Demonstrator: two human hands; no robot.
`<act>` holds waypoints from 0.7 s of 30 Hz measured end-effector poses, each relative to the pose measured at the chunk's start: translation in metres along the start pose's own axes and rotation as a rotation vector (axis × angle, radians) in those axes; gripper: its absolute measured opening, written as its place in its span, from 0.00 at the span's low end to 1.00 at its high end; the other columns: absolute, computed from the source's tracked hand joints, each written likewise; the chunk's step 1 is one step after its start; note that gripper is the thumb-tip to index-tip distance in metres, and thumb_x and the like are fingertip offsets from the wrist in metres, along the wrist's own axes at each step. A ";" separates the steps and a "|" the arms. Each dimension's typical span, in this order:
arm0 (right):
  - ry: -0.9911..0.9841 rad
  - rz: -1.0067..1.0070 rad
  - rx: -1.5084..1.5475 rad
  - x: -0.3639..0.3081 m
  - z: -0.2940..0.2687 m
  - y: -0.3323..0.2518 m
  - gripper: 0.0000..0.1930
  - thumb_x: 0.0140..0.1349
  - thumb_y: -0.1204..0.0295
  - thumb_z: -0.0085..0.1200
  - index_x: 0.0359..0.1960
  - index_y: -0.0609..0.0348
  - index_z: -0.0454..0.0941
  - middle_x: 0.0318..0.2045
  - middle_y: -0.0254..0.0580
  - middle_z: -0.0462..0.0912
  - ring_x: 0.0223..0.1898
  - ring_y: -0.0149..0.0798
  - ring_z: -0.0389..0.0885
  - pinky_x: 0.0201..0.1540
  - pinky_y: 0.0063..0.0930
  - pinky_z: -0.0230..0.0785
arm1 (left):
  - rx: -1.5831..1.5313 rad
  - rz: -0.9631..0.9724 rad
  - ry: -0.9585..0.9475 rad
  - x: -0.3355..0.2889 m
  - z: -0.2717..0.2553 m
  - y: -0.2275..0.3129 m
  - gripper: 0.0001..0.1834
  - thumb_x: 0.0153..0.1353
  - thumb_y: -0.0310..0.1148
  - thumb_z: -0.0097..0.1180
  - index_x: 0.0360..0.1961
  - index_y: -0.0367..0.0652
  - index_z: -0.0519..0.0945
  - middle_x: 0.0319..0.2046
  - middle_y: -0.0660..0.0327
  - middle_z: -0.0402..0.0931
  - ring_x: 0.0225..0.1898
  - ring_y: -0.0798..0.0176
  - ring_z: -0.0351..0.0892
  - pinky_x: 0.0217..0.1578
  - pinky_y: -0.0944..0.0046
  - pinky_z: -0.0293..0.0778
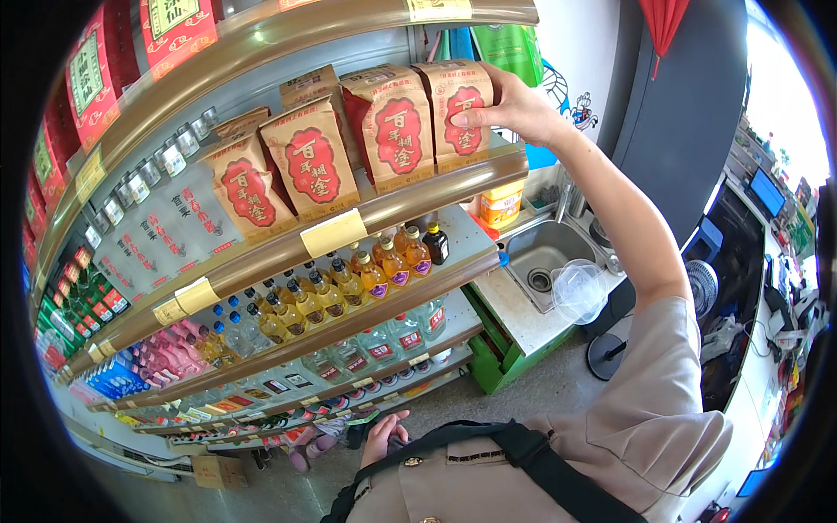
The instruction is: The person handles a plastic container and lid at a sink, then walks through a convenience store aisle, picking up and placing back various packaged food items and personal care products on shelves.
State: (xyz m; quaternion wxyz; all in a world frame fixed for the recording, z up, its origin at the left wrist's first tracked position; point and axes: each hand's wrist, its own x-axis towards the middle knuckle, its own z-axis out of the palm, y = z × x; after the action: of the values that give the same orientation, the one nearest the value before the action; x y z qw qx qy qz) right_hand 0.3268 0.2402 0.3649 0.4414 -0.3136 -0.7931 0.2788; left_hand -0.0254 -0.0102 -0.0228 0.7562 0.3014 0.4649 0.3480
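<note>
head view: at the upper centre of the frame the right hand (516,109) pinches the right edge of the rightmost brown paper package (465,139), its thumb pressed on the front beside the red panel and its other fingers mostly hidden behind the package. this package stands nearly upright at the right end of a row, just above the bronze shelf rail (436,190); whether its base rests on the shelf is too unclear to tell. close on its left is a matching brown package (390,131), and farther left two more, the middle package (311,161) and the leftmost front package (241,187), lean a little, with others partly hidden behind them. the left hand (384,436) hangs at the lower centre, near the front of the tan shirt (645,410), fingers loosely curled; it is too small and partly turned to tell whether it has hold of anything. below the packages, near the centre, small amber bottles (394,261) crowd the next shelf, and clear bottles (377,344) stand on the tier under it. red boxes (91,78) fill the upper left, and green bottles (83,292) stand at the left edge. right of centre, a metal sink (549,244) has a clear plastic container (580,292) beside its basin, and a fan (700,283) stands farther right.
</note>
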 end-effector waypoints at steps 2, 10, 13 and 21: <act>0.019 -0.012 0.012 -0.003 0.000 0.000 0.40 0.49 0.66 0.68 0.62 0.63 0.60 0.50 0.43 0.76 0.51 0.34 0.74 0.58 0.30 0.65 | -0.004 -0.001 -0.018 0.002 0.004 0.003 0.22 0.69 0.43 0.43 0.53 0.37 0.72 0.21 0.63 0.72 0.22 0.74 0.69 0.27 0.76 0.65; 0.084 0.028 -0.037 -0.020 0.009 0.010 0.38 0.50 0.61 0.67 0.59 0.66 0.62 0.50 0.46 0.77 0.52 0.35 0.74 0.60 0.28 0.61 | -0.001 -0.111 -0.124 0.016 0.002 -0.008 0.22 0.69 0.44 0.43 0.53 0.37 0.72 0.22 0.63 0.72 0.22 0.74 0.69 0.27 0.76 0.65; 0.084 0.045 0.016 -0.024 0.010 0.004 0.35 0.50 0.62 0.68 0.57 0.65 0.66 0.48 0.45 0.78 0.50 0.34 0.75 0.58 0.29 0.62 | 0.085 -0.137 -0.149 0.021 0.016 0.001 0.22 0.69 0.43 0.43 0.53 0.37 0.72 0.22 0.64 0.71 0.25 0.75 0.68 0.29 0.78 0.63; -0.138 -0.027 0.049 0.000 -0.010 0.014 0.37 0.47 0.64 0.70 0.56 0.66 0.66 0.47 0.42 0.78 0.49 0.32 0.75 0.56 0.29 0.67 | 0.147 0.113 -0.094 0.051 0.050 0.000 0.21 0.69 0.41 0.42 0.53 0.36 0.72 0.24 0.65 0.72 0.27 0.76 0.69 0.32 0.79 0.62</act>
State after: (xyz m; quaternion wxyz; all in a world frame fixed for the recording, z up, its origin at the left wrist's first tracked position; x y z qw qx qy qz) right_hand 0.3390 0.2510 0.3587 0.3970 -0.2718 -0.8188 0.3131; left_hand 0.0373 0.0248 -0.0285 0.7324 0.3977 0.4354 0.3403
